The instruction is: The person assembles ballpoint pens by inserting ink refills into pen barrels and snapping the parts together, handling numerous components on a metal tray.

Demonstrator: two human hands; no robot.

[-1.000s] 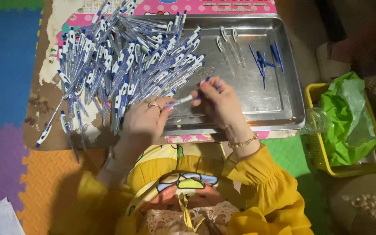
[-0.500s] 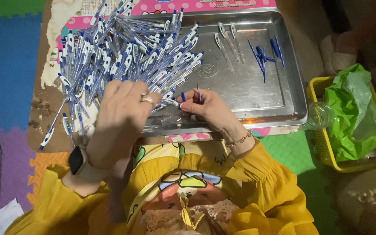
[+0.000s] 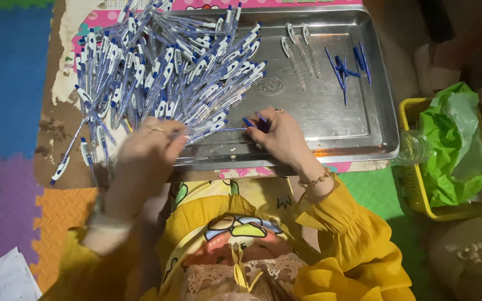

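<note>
A thin pen refill [image 3: 231, 129] is pinched between the left hand [image 3: 147, 151] and the right hand [image 3: 282, 135], just above the metal tray [image 3: 330, 120]. A pile of pens [image 3: 163, 72] is heaped beside them.

Foam floor mats [image 3: 6, 72] in blue, purple, orange and green; a yellow basket [image 3: 414, 189] at right, dim, perhaps plastic-lined.

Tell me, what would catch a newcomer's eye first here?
First, the big heap of blue-and-white pens spilling over the left end of a metal tray onto the floor mat. Then the two hands at the tray's near edge: the left hand reaches into the heap, and the right hand pinches small blue pen parts. A yellow basket with green plastic sits at right.
</note>
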